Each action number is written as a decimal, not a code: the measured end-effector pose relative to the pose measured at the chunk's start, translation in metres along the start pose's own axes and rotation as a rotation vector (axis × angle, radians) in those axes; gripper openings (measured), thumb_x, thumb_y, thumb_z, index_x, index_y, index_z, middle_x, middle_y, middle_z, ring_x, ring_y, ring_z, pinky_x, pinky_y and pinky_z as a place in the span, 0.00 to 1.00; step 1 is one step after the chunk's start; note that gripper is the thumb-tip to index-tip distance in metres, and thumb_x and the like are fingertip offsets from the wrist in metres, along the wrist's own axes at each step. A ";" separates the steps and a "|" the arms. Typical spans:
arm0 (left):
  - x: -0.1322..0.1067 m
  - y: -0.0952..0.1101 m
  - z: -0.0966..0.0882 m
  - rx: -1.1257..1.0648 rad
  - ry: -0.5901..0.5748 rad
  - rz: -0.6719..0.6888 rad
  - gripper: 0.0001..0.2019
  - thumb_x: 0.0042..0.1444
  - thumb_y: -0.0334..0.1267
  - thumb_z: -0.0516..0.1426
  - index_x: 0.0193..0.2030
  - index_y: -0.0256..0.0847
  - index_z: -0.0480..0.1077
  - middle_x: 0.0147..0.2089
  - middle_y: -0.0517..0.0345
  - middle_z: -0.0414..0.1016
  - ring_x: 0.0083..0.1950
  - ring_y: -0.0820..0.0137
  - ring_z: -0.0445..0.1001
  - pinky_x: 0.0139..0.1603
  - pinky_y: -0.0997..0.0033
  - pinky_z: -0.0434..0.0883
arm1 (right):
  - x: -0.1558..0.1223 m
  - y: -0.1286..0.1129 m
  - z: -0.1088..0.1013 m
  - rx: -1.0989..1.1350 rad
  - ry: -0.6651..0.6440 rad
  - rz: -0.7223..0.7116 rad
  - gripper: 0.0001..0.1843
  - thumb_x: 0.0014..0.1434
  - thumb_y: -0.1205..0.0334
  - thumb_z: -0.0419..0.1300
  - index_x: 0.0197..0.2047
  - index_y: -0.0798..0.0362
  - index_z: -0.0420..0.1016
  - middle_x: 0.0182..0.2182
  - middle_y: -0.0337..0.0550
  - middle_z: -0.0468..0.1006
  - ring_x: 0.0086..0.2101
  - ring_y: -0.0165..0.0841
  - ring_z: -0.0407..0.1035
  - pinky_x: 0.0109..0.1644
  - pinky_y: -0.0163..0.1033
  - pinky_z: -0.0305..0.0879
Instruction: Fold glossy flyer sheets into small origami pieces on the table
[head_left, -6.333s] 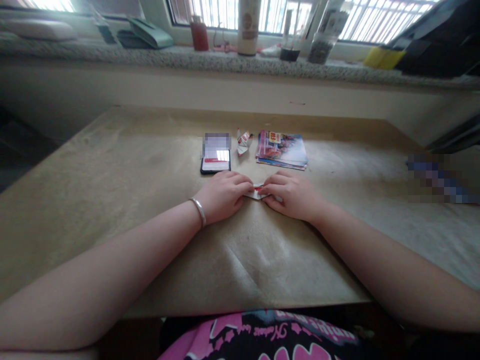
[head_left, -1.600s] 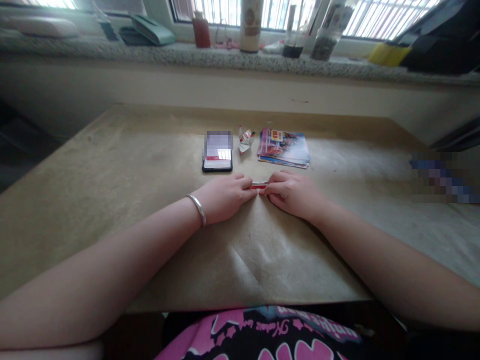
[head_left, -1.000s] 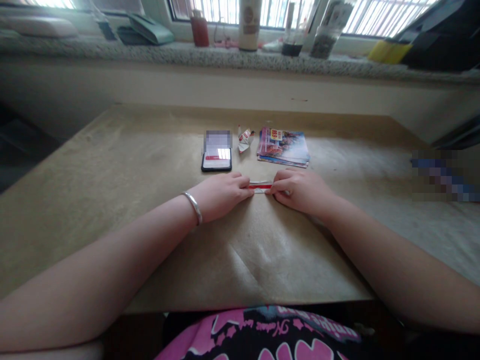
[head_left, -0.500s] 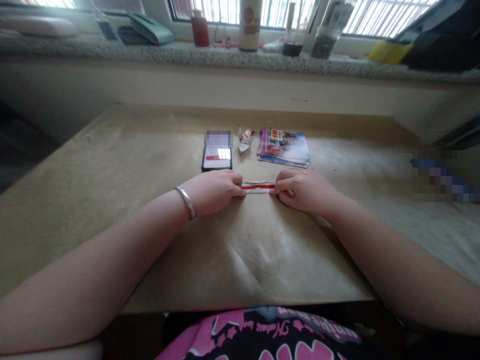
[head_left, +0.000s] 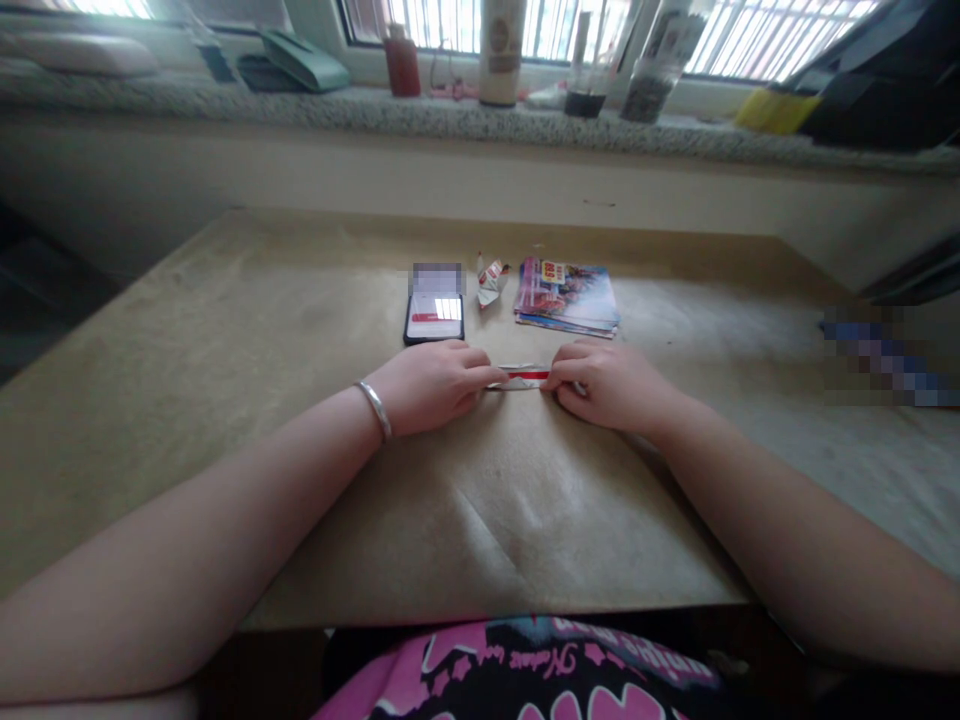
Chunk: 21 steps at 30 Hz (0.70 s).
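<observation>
The fingers (head_left: pixel 478 377) of the left hand (head_left: pixel 436 388) lie close together over the left end of a narrow paper strip (head_left: pixel 529 376), forefinger stretched along it; the thumb is hidden, so I cannot tell whether they grip it or only press. The fingers of the right hand (head_left: pixel 606 385) are curled in, pinching the strip's right end between thumb and forefinger. Between the hands, the strip's middle shows pale paper with a red band running lengthwise. It lies near the middle of the surface (head_left: pixel 300 290), which has a tan covering, creased nearer the person.

A silver bangle (head_left: pixel 374 410) circles the left wrist. Just beyond the left hand is a phone (head_left: pixel 435 318), its lit screen partly blurred out. To the phone's right sits a small folded paper piece (head_left: pixel 491 284), white with red, and right of that a stack of printed leaflets (head_left: pixel 570 297). A pixelated object (head_left: pixel 885 358) lies well apart at the far right.

Past the surface, a speckled sill (head_left: pixel 435 113) holds a red bottle (head_left: pixel 403 66), a cream cylinder (head_left: pixel 501 60) and a yellow item (head_left: pixel 778 112). Pink-and-black clothing (head_left: pixel 540 665) shows at the near edge.
</observation>
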<state>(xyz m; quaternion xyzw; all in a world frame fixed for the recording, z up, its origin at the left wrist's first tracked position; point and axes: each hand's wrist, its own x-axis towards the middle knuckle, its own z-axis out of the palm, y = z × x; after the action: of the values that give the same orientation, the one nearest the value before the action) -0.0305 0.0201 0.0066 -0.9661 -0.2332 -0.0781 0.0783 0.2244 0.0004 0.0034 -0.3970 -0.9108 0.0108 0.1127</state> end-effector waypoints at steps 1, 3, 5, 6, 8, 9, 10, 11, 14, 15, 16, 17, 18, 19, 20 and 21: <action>0.000 0.002 0.001 0.001 0.016 0.005 0.16 0.61 0.34 0.50 0.55 0.44 0.70 0.42 0.54 0.74 0.39 0.69 0.70 0.41 0.71 0.69 | 0.000 -0.001 0.000 -0.009 -0.003 0.008 0.11 0.56 0.67 0.53 0.34 0.51 0.78 0.33 0.43 0.77 0.34 0.34 0.69 0.37 0.37 0.59; 0.002 0.007 0.003 -0.001 0.027 0.008 0.16 0.63 0.36 0.50 0.55 0.47 0.70 0.42 0.54 0.74 0.39 0.69 0.69 0.39 0.71 0.68 | 0.001 -0.003 0.000 -0.023 -0.009 0.029 0.11 0.56 0.67 0.53 0.34 0.51 0.77 0.33 0.43 0.77 0.35 0.34 0.69 0.37 0.37 0.59; 0.004 0.012 0.004 -0.015 0.029 -0.033 0.15 0.63 0.36 0.50 0.52 0.45 0.73 0.43 0.52 0.74 0.40 0.68 0.69 0.39 0.70 0.69 | 0.002 -0.006 0.001 -0.022 0.000 0.059 0.11 0.57 0.66 0.52 0.35 0.52 0.77 0.33 0.43 0.77 0.35 0.34 0.69 0.37 0.37 0.59; 0.004 0.015 0.004 -0.029 0.032 -0.050 0.15 0.63 0.36 0.49 0.52 0.44 0.73 0.43 0.51 0.74 0.41 0.67 0.69 0.40 0.69 0.69 | 0.003 -0.008 0.001 -0.016 0.014 0.075 0.11 0.58 0.65 0.52 0.36 0.52 0.77 0.34 0.44 0.77 0.35 0.34 0.70 0.37 0.37 0.59; 0.006 0.017 0.005 -0.068 0.031 -0.076 0.15 0.62 0.35 0.50 0.52 0.42 0.73 0.43 0.50 0.74 0.42 0.67 0.70 0.42 0.68 0.69 | 0.004 -0.011 0.004 -0.003 0.045 0.090 0.12 0.59 0.64 0.52 0.40 0.52 0.77 0.38 0.45 0.77 0.37 0.35 0.70 0.38 0.37 0.60; 0.006 0.017 0.005 -0.089 0.031 -0.084 0.15 0.61 0.34 0.50 0.52 0.42 0.73 0.43 0.50 0.74 0.43 0.67 0.70 0.43 0.67 0.70 | 0.004 -0.013 0.005 0.004 0.054 0.081 0.13 0.60 0.62 0.53 0.42 0.51 0.77 0.39 0.45 0.77 0.38 0.35 0.70 0.39 0.37 0.60; 0.006 0.017 0.005 -0.109 0.029 -0.090 0.15 0.61 0.34 0.51 0.51 0.42 0.73 0.44 0.51 0.74 0.43 0.67 0.70 0.44 0.67 0.70 | 0.005 -0.014 0.006 0.008 0.054 0.064 0.13 0.61 0.61 0.53 0.44 0.50 0.77 0.40 0.45 0.77 0.39 0.35 0.70 0.39 0.37 0.60; 0.006 0.016 0.005 -0.126 0.029 -0.094 0.15 0.60 0.34 0.51 0.51 0.42 0.73 0.44 0.51 0.74 0.43 0.67 0.70 0.44 0.67 0.70 | 0.006 -0.016 0.007 0.009 0.049 0.049 0.13 0.61 0.60 0.54 0.45 0.49 0.78 0.41 0.44 0.77 0.40 0.36 0.70 0.39 0.37 0.60; 0.006 0.012 0.006 -0.163 0.039 -0.107 0.13 0.59 0.33 0.52 0.47 0.41 0.75 0.42 0.52 0.74 0.41 0.68 0.71 0.42 0.69 0.69 | 0.007 -0.018 0.008 -0.001 0.033 0.046 0.13 0.62 0.58 0.54 0.44 0.48 0.79 0.40 0.44 0.77 0.40 0.36 0.70 0.39 0.37 0.60; 0.006 0.011 0.007 -0.172 0.048 -0.112 0.13 0.59 0.33 0.51 0.45 0.40 0.76 0.42 0.53 0.75 0.40 0.68 0.71 0.41 0.69 0.69 | 0.008 -0.018 0.009 -0.005 0.035 0.054 0.13 0.62 0.58 0.54 0.43 0.48 0.79 0.39 0.44 0.77 0.39 0.35 0.70 0.38 0.38 0.60; 0.007 0.010 0.008 -0.181 0.061 -0.115 0.13 0.59 0.33 0.51 0.44 0.40 0.76 0.42 0.53 0.75 0.40 0.69 0.71 0.41 0.69 0.69 | 0.008 -0.018 0.010 -0.008 0.037 0.060 0.13 0.62 0.58 0.54 0.43 0.48 0.79 0.39 0.44 0.77 0.39 0.35 0.70 0.38 0.38 0.61; 0.007 0.010 0.008 -0.189 0.076 -0.118 0.12 0.60 0.33 0.51 0.43 0.40 0.76 0.42 0.53 0.74 0.40 0.69 0.71 0.42 0.69 0.70 | 0.009 -0.018 0.010 -0.010 0.041 0.062 0.13 0.62 0.58 0.54 0.43 0.49 0.79 0.39 0.44 0.77 0.39 0.35 0.70 0.38 0.38 0.61; 0.007 0.010 0.009 -0.194 0.092 -0.120 0.12 0.60 0.33 0.51 0.43 0.40 0.76 0.44 0.53 0.74 0.40 0.69 0.71 0.42 0.69 0.70 | 0.009 -0.018 0.011 -0.008 0.045 0.063 0.13 0.62 0.58 0.54 0.42 0.49 0.79 0.39 0.43 0.77 0.39 0.35 0.70 0.39 0.37 0.61; 0.007 0.011 0.010 -0.194 0.107 -0.122 0.12 0.60 0.34 0.51 0.43 0.40 0.76 0.46 0.52 0.73 0.41 0.69 0.72 0.43 0.69 0.70 | 0.010 -0.017 0.011 -0.005 0.052 0.066 0.13 0.62 0.59 0.54 0.42 0.49 0.79 0.38 0.43 0.77 0.39 0.35 0.70 0.39 0.37 0.61; 0.007 0.011 0.011 -0.191 0.118 -0.120 0.12 0.60 0.34 0.51 0.42 0.40 0.76 0.49 0.51 0.73 0.42 0.69 0.72 0.44 0.68 0.70 | 0.010 -0.017 0.012 0.000 0.058 0.070 0.13 0.62 0.59 0.54 0.41 0.50 0.79 0.38 0.43 0.77 0.39 0.35 0.70 0.39 0.37 0.61; 0.008 0.012 0.011 -0.183 0.125 -0.119 0.12 0.60 0.34 0.51 0.42 0.39 0.75 0.51 0.50 0.72 0.44 0.68 0.72 0.46 0.67 0.70 | 0.010 -0.017 0.012 0.006 0.062 0.073 0.12 0.62 0.59 0.54 0.40 0.50 0.79 0.38 0.44 0.77 0.39 0.35 0.70 0.39 0.37 0.61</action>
<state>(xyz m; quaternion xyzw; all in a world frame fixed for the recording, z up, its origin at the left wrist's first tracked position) -0.0169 0.0150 -0.0043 -0.9470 -0.2764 -0.1636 -0.0006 0.2030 -0.0025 -0.0048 -0.4299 -0.8917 0.0052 0.1415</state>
